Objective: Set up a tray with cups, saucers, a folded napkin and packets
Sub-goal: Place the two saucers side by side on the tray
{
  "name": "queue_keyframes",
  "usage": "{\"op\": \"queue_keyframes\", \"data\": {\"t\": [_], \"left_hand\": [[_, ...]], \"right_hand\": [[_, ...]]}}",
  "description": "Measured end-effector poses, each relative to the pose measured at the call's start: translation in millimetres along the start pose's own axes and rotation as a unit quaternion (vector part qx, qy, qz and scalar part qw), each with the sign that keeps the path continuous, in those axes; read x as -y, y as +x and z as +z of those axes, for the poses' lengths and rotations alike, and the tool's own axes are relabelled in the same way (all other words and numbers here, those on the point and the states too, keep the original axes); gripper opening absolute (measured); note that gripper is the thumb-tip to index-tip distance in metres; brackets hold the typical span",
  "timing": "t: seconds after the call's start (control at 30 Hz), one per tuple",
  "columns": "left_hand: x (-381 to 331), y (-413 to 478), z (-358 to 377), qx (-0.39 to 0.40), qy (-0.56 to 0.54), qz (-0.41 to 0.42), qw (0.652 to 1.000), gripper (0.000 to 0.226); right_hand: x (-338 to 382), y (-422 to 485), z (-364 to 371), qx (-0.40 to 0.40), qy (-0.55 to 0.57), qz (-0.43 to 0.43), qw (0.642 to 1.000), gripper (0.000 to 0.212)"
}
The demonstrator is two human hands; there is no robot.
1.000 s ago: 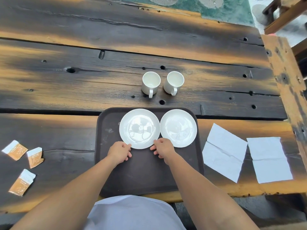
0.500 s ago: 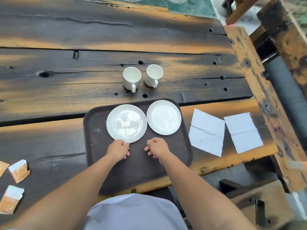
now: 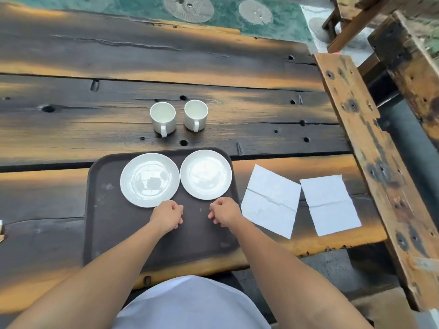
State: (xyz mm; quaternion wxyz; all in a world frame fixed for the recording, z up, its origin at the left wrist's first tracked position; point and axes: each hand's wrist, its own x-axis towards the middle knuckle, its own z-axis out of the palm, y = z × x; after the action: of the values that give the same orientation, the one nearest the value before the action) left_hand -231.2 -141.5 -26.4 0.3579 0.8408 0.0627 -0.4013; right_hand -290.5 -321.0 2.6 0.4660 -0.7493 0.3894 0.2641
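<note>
A dark brown tray (image 3: 104, 224) lies on the wooden table in front of me. Two white saucers sit side by side on its far half: the left saucer (image 3: 149, 179) and the right saucer (image 3: 205, 174). My left hand (image 3: 167, 216) rests on the tray just below the left saucer, fingers curled, holding nothing. My right hand (image 3: 224, 213) lies beside it below the right saucer, also curled and empty. Two white cups (image 3: 163, 118) (image 3: 196, 115) stand upright on the table beyond the tray, handles toward me. Two unfolded white napkins (image 3: 270, 200) (image 3: 329, 203) lie right of the tray.
The table (image 3: 166, 62) is dark, weathered planks with holes and gaps. A wooden bench rail (image 3: 370, 143) runs along the right side. A packet corner (image 3: 1, 230) shows at the far left edge. Green patterned floor lies beyond the table.
My view has swung to the right, so the packets on the left have almost left the frame. Both hands drew back slightly from the saucer rims and sit a little farther apart.
</note>
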Motion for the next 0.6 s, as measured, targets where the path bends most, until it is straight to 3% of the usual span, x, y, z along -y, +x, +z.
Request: {"op": "queue_keyframes", "data": {"t": [0.17,0.37,0.6], "left_hand": [[-26,-11,34,-0.021,0.068,0.034,0.997,0.029],[-52,-15,60,-0.038,0.059,0.051,0.996,0.028],[-53,-18,59,-0.064,0.033,0.039,0.997,0.03]], "right_hand": [[-17,14,-49,0.004,-0.043,-0.038,0.998,0.017],[-27,29,-87,0.004,-0.056,-0.051,0.997,0.02],[-25,36,-82,0.031,-0.071,-0.059,0.995,0.02]]}}
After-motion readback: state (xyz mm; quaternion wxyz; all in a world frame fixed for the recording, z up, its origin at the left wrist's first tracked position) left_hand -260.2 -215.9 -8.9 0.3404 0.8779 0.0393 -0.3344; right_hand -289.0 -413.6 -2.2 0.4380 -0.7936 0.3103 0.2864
